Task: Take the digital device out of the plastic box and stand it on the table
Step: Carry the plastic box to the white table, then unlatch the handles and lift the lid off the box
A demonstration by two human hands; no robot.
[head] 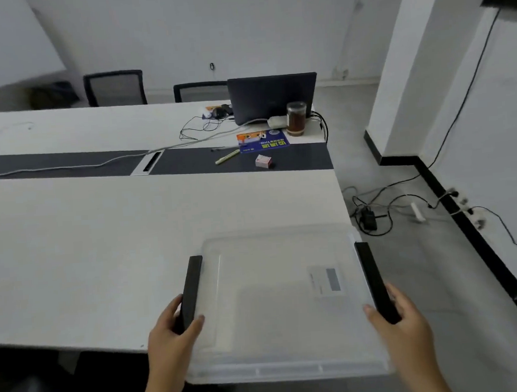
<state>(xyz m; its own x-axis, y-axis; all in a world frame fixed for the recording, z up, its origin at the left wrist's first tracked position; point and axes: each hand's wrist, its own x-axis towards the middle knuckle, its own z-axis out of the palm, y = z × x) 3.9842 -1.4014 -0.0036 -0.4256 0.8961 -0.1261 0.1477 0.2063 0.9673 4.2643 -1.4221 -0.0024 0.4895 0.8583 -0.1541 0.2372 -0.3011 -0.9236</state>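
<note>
Plastic box (286, 301) overhangs table (102, 252) corner, lid on. Left hand (171, 330), right hand (403, 317) curl fingers around black side latches (192, 289), likely to unclip. Device inside: blurred, unconfirmed.

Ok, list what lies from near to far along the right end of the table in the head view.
Plastic box, held by left hand and right hand → small white carton → blue leaflet → jar of brown liquid → dark laptop.
</note>
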